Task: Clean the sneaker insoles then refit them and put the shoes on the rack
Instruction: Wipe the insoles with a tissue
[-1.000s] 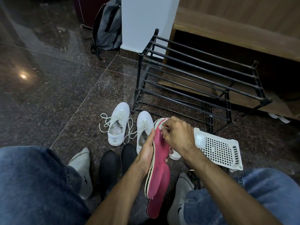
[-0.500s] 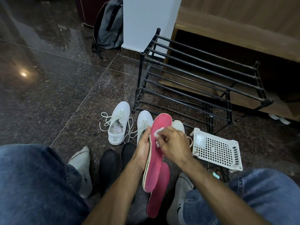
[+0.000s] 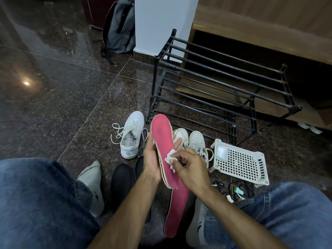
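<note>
Pink insole [image 3: 162, 141] gripped upright in left hand [image 3: 151, 165] above floor [image 3: 71, 108], right hand [image 3: 188, 169] fingers pinched on white wipe [image 3: 170, 157] pressed against it, second insole [image 3: 177, 211] beneath, sneakers [image 3: 131, 135] beside rack [image 3: 215, 78].

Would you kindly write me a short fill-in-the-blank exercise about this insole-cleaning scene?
1. The insole being wiped is ____ in colour.
2. The wipe is pinched in the ____ hand.
3. The black shoe rack holds ____ shoes.
4. The white basket lies on the ____.

Answers: pink; right; no; floor
</note>
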`<state>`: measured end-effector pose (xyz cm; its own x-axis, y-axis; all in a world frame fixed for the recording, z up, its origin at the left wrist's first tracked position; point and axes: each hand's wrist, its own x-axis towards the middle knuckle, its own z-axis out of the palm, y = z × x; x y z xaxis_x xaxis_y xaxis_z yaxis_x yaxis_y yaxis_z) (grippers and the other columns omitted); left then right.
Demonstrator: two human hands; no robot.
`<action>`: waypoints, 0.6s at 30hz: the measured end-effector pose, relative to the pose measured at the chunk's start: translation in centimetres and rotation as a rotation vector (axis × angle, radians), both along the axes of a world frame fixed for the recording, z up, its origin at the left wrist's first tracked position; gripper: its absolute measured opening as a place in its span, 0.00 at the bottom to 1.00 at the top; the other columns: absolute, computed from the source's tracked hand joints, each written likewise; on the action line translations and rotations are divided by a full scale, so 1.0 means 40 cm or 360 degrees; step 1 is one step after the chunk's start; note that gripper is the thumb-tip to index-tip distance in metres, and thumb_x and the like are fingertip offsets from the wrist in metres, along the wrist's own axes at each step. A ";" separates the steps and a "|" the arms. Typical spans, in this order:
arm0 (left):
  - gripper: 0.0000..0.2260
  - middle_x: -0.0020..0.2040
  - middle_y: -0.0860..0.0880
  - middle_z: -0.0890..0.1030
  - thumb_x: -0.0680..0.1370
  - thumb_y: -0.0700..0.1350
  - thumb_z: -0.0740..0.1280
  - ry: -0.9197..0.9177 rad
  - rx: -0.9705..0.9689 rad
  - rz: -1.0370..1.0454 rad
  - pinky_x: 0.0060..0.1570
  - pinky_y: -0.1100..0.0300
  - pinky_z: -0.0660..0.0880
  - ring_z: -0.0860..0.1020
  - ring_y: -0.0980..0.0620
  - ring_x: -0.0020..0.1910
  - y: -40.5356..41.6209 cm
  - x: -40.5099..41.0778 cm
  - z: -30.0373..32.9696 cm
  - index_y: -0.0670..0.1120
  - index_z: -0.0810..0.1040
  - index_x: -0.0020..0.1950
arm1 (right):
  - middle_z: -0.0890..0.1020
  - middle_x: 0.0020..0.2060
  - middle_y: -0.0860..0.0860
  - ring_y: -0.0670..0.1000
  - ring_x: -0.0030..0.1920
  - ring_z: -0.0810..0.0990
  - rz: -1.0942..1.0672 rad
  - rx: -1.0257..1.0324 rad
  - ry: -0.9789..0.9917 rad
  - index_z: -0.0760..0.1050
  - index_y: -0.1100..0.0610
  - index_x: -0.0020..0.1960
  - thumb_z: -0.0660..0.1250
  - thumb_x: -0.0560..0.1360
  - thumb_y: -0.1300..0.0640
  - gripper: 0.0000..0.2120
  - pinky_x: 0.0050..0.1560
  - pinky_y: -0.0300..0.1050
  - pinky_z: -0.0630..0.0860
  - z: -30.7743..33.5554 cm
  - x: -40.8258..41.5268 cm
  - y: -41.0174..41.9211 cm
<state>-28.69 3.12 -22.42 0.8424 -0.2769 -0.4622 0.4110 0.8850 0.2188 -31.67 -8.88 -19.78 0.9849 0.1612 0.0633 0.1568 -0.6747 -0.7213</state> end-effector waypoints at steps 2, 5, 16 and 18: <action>0.32 0.49 0.39 0.83 0.75 0.67 0.60 -0.0021 0.0009 -0.0122 0.51 0.49 0.80 0.83 0.43 0.46 -0.009 -0.014 0.003 0.38 0.78 0.58 | 0.80 0.43 0.42 0.46 0.41 0.79 -0.0095 -0.0024 0.0020 0.83 0.50 0.45 0.72 0.71 0.57 0.04 0.45 0.48 0.77 -0.007 0.024 0.012; 0.28 0.47 0.41 0.82 0.74 0.63 0.62 -0.0049 -0.0042 -0.0207 0.49 0.51 0.80 0.83 0.45 0.44 -0.021 -0.034 0.005 0.37 0.81 0.53 | 0.81 0.44 0.42 0.47 0.43 0.80 -0.0102 -0.0060 0.0056 0.83 0.50 0.45 0.71 0.72 0.57 0.04 0.46 0.48 0.78 -0.010 0.050 0.024; 0.28 0.50 0.41 0.81 0.76 0.65 0.61 0.0023 0.0023 -0.0199 0.53 0.51 0.78 0.82 0.44 0.47 -0.025 -0.030 -0.015 0.39 0.82 0.52 | 0.79 0.48 0.44 0.51 0.47 0.80 0.0291 -0.0557 -0.0028 0.82 0.49 0.52 0.65 0.75 0.55 0.09 0.49 0.48 0.76 0.040 0.033 0.014; 0.27 0.48 0.43 0.81 0.77 0.64 0.60 0.0022 0.0031 -0.0193 0.54 0.52 0.78 0.82 0.46 0.47 -0.023 -0.030 -0.012 0.41 0.84 0.49 | 0.80 0.49 0.45 0.52 0.49 0.80 0.0144 -0.0539 -0.0046 0.82 0.50 0.52 0.65 0.75 0.54 0.09 0.50 0.47 0.76 0.045 0.041 0.030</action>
